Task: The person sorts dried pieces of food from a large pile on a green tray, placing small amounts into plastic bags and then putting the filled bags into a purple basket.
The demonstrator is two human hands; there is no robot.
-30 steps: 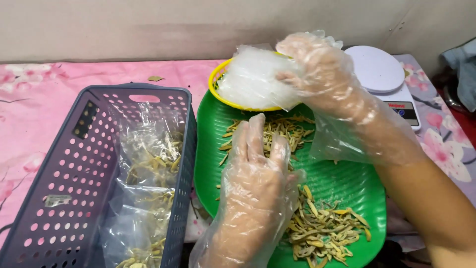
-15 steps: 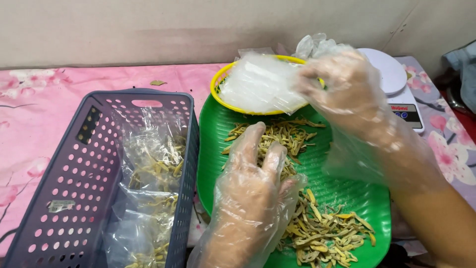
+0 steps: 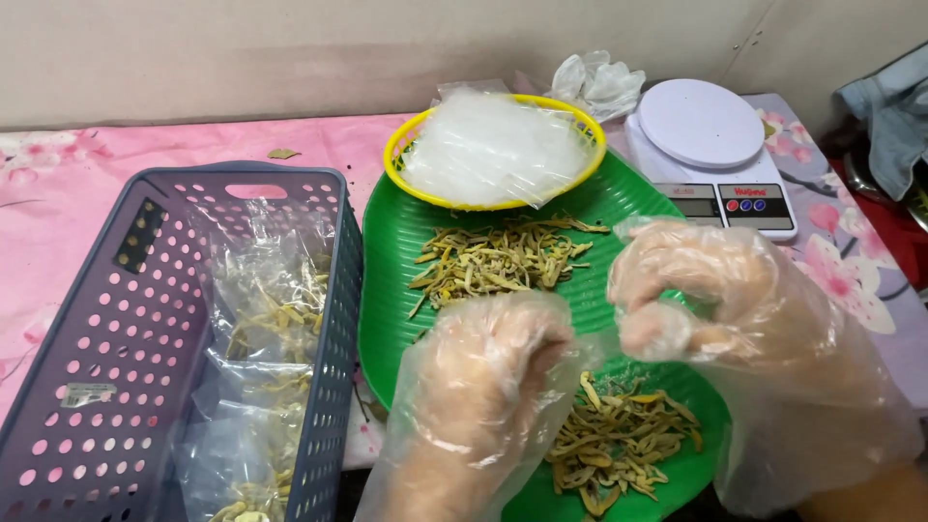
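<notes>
Both my hands wear loose clear plastic gloves and hover over a green leaf-shaped tray (image 3: 401, 290). My left hand (image 3: 488, 387) is curled shut, and my right hand (image 3: 701, 300) pinches thumb against fingers close beside it. A thin clear plastic bag (image 3: 592, 346) seems stretched between them, though it is hard to tell from the gloves. Yellowish dried strips lie in one pile (image 3: 498, 259) above my hands and another pile (image 3: 619, 454) below them. A yellow basket (image 3: 404, 145) at the tray's far end holds a stack of empty clear bags (image 3: 493, 145).
A purple perforated basket (image 3: 106, 319) on the left holds several filled clear bags (image 3: 271, 309). A white kitchen scale (image 3: 701, 130) stands at the back right, with crumpled gloves (image 3: 594, 82) behind it. A blue cloth (image 3: 894, 106) lies far right. The pink floral tablecloth (image 3: 145, 145) covers the table.
My right hand has come back from the yellow basket to just above the tray. My left hand has lifted off the strips and curled shut next to it.
</notes>
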